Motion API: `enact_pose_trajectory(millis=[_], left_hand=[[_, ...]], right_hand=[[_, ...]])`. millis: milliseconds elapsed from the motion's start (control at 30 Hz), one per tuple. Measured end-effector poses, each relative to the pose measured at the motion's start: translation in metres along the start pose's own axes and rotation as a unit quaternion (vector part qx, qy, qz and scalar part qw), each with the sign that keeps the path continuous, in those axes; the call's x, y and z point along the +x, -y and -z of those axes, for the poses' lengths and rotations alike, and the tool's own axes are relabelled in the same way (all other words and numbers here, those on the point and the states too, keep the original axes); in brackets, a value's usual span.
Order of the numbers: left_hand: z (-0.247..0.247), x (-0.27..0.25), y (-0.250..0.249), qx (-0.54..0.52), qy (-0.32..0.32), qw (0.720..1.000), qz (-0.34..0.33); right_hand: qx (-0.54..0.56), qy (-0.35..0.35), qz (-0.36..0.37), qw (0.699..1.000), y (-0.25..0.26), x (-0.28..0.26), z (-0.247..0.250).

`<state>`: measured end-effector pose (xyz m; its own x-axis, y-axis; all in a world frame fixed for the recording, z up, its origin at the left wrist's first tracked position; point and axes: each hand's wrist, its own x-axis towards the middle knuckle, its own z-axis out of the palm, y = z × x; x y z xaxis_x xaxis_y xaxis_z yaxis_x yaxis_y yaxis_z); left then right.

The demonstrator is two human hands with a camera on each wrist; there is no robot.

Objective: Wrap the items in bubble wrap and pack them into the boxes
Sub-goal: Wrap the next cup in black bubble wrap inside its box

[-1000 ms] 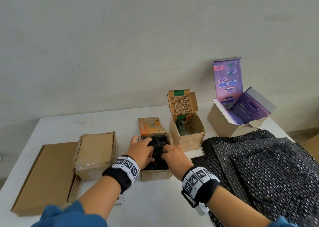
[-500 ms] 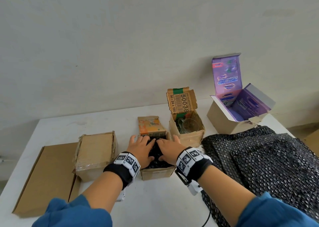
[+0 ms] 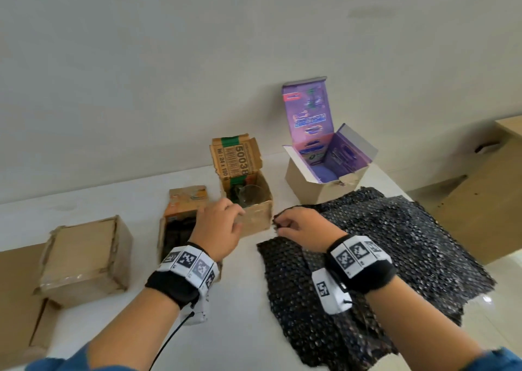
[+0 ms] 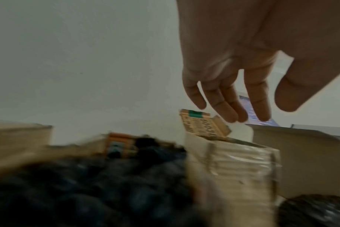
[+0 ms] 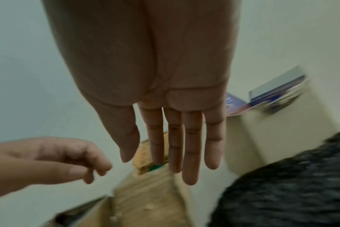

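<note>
Both grips wide, holding nothing: left hand over box, right hand over bubble wrap.

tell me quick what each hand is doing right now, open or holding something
Left hand: open, fingers relaxed, holding nothing.
Right hand: open, fingers straight, over the bubble wrap, gripping nothing.

White tabletop carries a closed brown cardboard box left of the left hand, small open carton with black wrap inside under it, open barcode-flap cardboard box just beyond, purple-lined open box past the right hand, black bubble wrap sheets beneath it, flat cardboard sheet far left.
</note>
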<state>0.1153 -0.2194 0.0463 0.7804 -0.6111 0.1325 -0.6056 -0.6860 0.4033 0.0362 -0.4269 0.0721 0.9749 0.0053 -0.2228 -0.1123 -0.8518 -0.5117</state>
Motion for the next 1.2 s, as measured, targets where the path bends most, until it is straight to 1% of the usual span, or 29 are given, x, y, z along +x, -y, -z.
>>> enact_pose_trajectory(millis=[67, 100, 200, 267, 333, 400, 500, 567, 633, 700, 800, 867, 900, 933, 967, 1000, 1033, 1067, 1100, 1133, 1167, 1200], left_hand=[[-0.02, 0.012, -0.032, -0.018, 0.033, 0.999, -0.009], [-0.032, 0.018, -0.047, -0.033, 0.056, 0.998, 0.002], [-0.073, 0.027, -0.089, -0.107, 0.154, 0.979, 0.075], [-0.102, 0.031, -0.11, -0.125, 0.196, 0.966, 0.114], [-0.127, 0.031, -0.125, -0.145, 0.221, 0.951, 0.159], [-0.149, 0.029, -0.137, -0.195, 0.235, 0.93, 0.205], [-0.17, 0.023, -0.151, -0.287, 0.228, 0.89, 0.269], [-0.176, 0.018, -0.157, -0.332, 0.212, 0.87, 0.297], [-0.178, 0.013, -0.16, -0.358, 0.19, 0.859, 0.313], [-0.179, 0.01, -0.161, -0.377, 0.169, 0.852, 0.322], [-0.177, 0.008, -0.164, -0.388, 0.141, 0.851, 0.325], [-0.177, 0.009, -0.166, -0.365, 0.103, 0.872, 0.311], [-0.176, 0.01, -0.167, -0.351, 0.078, 0.882, 0.305], [-0.175, 0.012, -0.169, -0.353, 0.053, 0.884, 0.303], [-0.172, 0.015, -0.173, -0.374, 0.038, 0.874, 0.307], [-0.169, 0.018, -0.179, -0.415, 0.035, 0.852, 0.318], [-0.166, 0.022, -0.184, -0.463, 0.047, 0.819, 0.335], [-0.162, 0.025, -0.189, -0.515, 0.069, 0.779, 0.351], [-0.159, 0.028, -0.194, -0.565, 0.09, 0.735, 0.363], [-0.158, 0.03, -0.197, -0.615, 0.103, 0.688, 0.371], [-0.156, 0.032, -0.199, -0.658, 0.105, 0.644, 0.375], [-0.154, 0.033, -0.2, -0.688, 0.098, 0.616, 0.372]], right_hand=[[-0.008, 0.008, -0.065, 0.998, -0.044, -0.015, 0.013], [-0.012, 0.011, -0.096, 0.995, -0.066, -0.021, 0.017], [-0.033, 0.019, -0.177, 0.984, -0.12, -0.04, 0.021], [-0.046, 0.024, -0.197, 0.979, -0.141, -0.05, 0.015], [-0.063, 0.033, -0.201, 0.977, -0.151, -0.056, 0.002], [-0.094, 0.041, -0.197, 0.975, -0.153, -0.059, -0.015], [-0.135, 0.021, -0.194, 0.971, -0.151, -0.062, -0.033], [-0.154, 0.008, -0.188, 0.97, -0.15, -0.063, -0.038], [-0.155, -0.003, -0.184, 0.971, -0.15, -0.064, -0.039], [-0.128, -0.009, -0.182, 0.975, -0.153, -0.064, -0.036], [-0.053, -0.005, -0.174, 0.983, -0.158, -0.062, -0.025], [0.034, -0.024, -0.163, 0.986, -0.161, -0.061, -0.011], [0.089, -0.038, -0.159, 0.983, -0.161, -0.061, -0.003], [0.145, -0.056, -0.159, 0.975, -0.16, -0.062, 0.003], [0.203, -0.075, -0.159, 0.963, -0.16, -0.062, 0.007], [0.263, -0.087, -0.162, 0.947, -0.16, -0.06, 0.01], [0.328, -0.092, -0.165, 0.926, -0.16, -0.06, 0.011], [0.4, -0.088, -0.169, 0.896, -0.16, -0.06, 0.013], [0.478, -0.079, -0.171, 0.858, -0.16, -0.06, 0.014], [0.544, -0.066, -0.172, 0.818, -0.16, -0.06, 0.015], [0.591, -0.056, -0.17, 0.787, -0.161, -0.06, 0.017], [0.615, -0.049, -0.166, 0.769, -0.161, -0.06, 0.018]])
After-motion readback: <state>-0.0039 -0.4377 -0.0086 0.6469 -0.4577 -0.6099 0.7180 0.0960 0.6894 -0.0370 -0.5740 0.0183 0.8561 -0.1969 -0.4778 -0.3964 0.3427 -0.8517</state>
